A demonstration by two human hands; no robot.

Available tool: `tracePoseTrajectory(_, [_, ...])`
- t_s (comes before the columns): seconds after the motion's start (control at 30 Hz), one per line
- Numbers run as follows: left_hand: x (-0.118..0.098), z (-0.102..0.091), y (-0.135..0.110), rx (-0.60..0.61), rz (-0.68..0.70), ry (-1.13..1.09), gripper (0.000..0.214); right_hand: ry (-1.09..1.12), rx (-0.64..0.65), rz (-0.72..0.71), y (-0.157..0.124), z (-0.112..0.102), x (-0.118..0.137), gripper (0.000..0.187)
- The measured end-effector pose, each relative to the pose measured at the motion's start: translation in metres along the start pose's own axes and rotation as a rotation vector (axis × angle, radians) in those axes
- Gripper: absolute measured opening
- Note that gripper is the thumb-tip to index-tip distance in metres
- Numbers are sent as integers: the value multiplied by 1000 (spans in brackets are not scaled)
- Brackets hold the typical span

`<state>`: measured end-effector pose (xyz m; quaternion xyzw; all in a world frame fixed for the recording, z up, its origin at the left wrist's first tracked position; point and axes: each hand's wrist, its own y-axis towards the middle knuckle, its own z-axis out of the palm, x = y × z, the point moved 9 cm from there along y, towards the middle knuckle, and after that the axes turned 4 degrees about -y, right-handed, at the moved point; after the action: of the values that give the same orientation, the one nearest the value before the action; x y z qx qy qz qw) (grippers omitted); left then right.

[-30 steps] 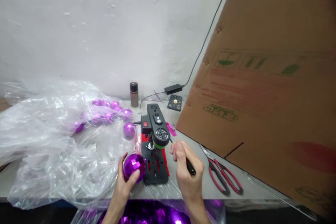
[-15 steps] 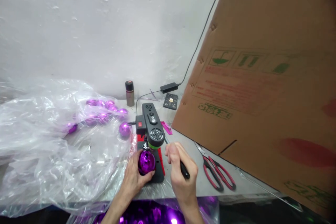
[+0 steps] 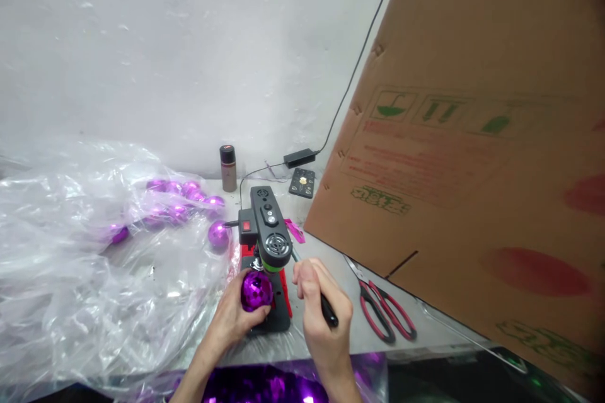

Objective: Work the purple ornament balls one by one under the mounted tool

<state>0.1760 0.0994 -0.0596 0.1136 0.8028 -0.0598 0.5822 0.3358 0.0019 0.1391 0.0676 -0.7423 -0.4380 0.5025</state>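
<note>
My left hand (image 3: 232, 313) is closed around a shiny purple bauble (image 3: 256, 291), thumb at its lower right. The bauble is under the front end of a black machine (image 3: 270, 227) that has round vents, a red switch and a green band. Part of the machine's black base (image 3: 278, 322) shows beside the bauble. To the right, my right hand (image 3: 325, 305) makes a fist around a black-handled tool (image 3: 329, 312). Its handle end sticks out below the fingers; its working end is mostly hidden, so I cannot tell its kind.
Clear plastic sheeting (image 3: 118, 302) covers the left side, with several purple baubles (image 3: 218, 235) under and beside it. Red-handled scissors (image 3: 385, 312) lie right of my right hand. A large cardboard box (image 3: 454, 157) leans in from the right. A bottle (image 3: 228, 170) stands by the wall.
The whole view has shifted slightly, moving the scene a little left. The bauble in my left hand sits slightly further left relative to the machine. Both hands keep their grips.
</note>
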Motion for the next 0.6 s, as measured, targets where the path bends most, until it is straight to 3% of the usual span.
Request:
tracePoseTrajectory(0.13, [23, -16, -2, -7, -223, -307, 87, 2, 2, 2, 0, 1, 0, 37])
tracePoseTrajectory(0.23, [27, -20, -4, 20, -276, -434, 81, -3, -1, 19, 0, 0, -1, 37])
tracePoseTrajectory(0.37, [24, -17, -4, 32, -222, -401, 87, -13, -1, 22, 1, 0, 0, 38])
tracePoseTrajectory(0.6, [3, -6, -5, -52, 11, -50, 81, -18, -6, 33, 2, 1, 1, 39])
